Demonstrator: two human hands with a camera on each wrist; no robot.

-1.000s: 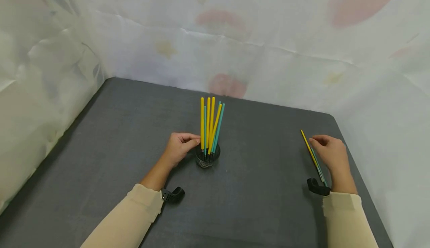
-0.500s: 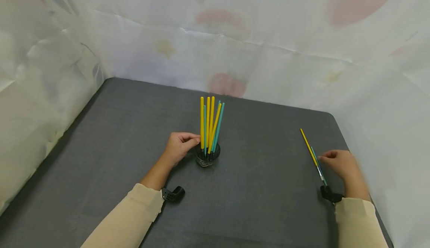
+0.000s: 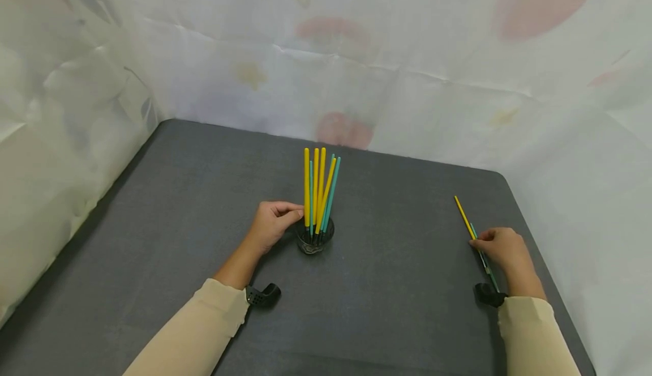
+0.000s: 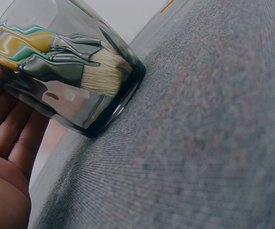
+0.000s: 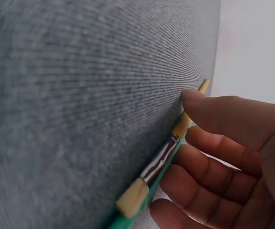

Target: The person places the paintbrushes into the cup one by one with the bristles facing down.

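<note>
While most brushes already stand in the glass (image 3: 315,239), steadied by curled left hand (image 3: 271,226) fingers, 2 brushes (image 3: 474,238) left on the table (image 3: 178,206) are pinched by the right hand (image 3: 504,251).

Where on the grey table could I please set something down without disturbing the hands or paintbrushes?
The widest bare stretch of the grey felt-topped table lies left of the left hand, toward the draped wall. Another lies between the clear glass cup of yellow and teal paintbrushes and the right hand. The right edge is crowded: two loose paintbrushes lie by that hand.
</note>
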